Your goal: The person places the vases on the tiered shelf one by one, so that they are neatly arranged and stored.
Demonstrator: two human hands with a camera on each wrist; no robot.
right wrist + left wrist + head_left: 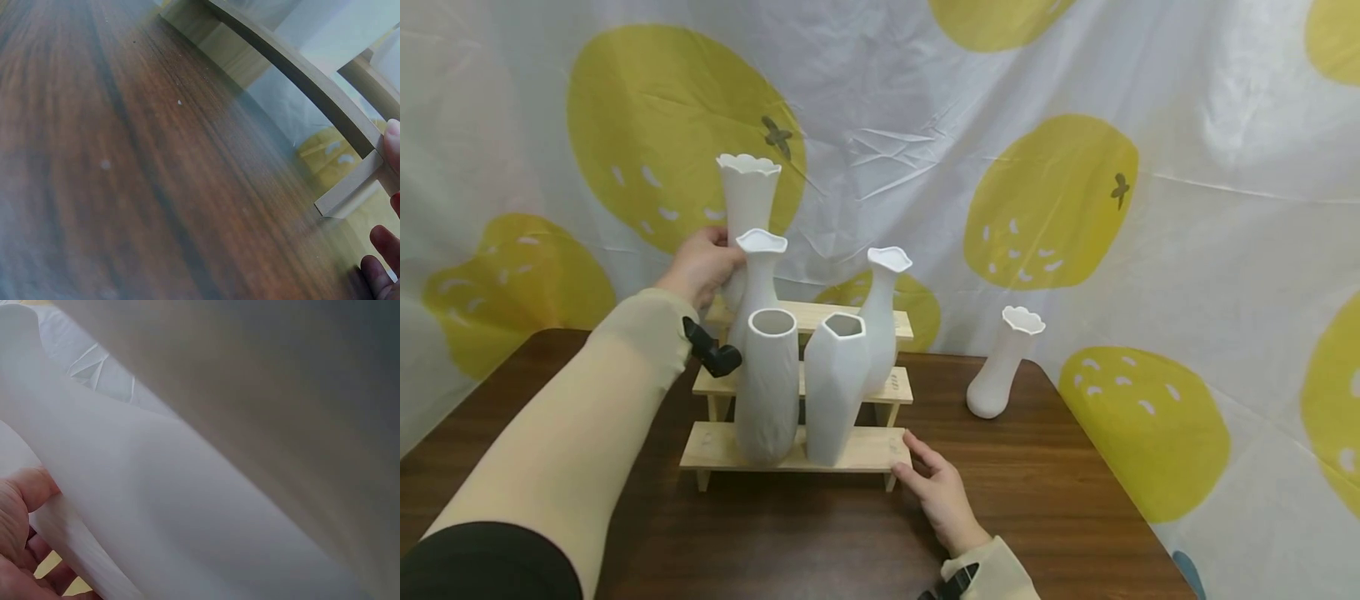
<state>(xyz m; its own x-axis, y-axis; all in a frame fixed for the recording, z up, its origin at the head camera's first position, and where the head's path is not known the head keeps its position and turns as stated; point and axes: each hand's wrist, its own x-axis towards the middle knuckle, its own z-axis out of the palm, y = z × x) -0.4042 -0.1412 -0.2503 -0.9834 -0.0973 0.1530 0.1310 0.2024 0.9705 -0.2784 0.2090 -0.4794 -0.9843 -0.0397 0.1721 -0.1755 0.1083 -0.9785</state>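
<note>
A tall white vase with a scalloped rim [748,187] stands at the left of the top step of a wooden stand [850,450]. My left hand [700,262] grips this vase from the left, partly behind a narrow-necked vase [763,271] on the middle step. In the left wrist view, the left thumb and fingers [37,484] lie around white ceramic. My right hand [943,500] holds the right end of the bottom step between thumb and forefinger; its other fingers [382,242] hang loose beside the stand's leg [350,187].
A round-mouthed vase [767,392] and a faceted vase [835,392] stand on the bottom step. Another narrow-necked vase [880,325] is on the middle step. One scalloped vase [1000,367] stands on the brown table [1037,500] at right. A lemon-print curtain [887,133] hangs behind.
</note>
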